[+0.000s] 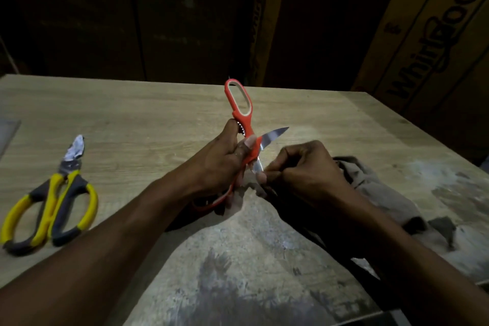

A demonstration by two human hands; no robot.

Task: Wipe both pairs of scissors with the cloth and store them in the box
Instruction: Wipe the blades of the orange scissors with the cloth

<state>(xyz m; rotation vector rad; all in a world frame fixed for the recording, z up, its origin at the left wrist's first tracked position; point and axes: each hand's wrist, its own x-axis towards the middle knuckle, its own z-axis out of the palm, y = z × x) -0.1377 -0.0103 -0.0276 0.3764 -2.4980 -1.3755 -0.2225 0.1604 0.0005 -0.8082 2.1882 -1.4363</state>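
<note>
The orange scissors (pixel 239 103) are held spread open above the middle of the wooden table (pixel 132 114). One handle loop points up and one steel blade points to the right. My left hand (pixel 225 156) grips them around the pivot. My right hand (pixel 304 167) has its fingers pinched on the lower blade, just under the pivot. The grey-brown cloth (pixel 375 188) lies crumpled on the table behind and under my right hand; whether any of it sits between my fingers is hidden. The yellow-and-grey scissors (pixel 55 201) lie flat and closed at the left, tips pointing away.
A flat grey object (pixel 8 135) shows at the far left table edge, cut off by the frame. Large printed cardboard boxes (pixel 428 42) stand behind the table at the right. The near part of the tabletop is scuffed and stained. The background is dark.
</note>
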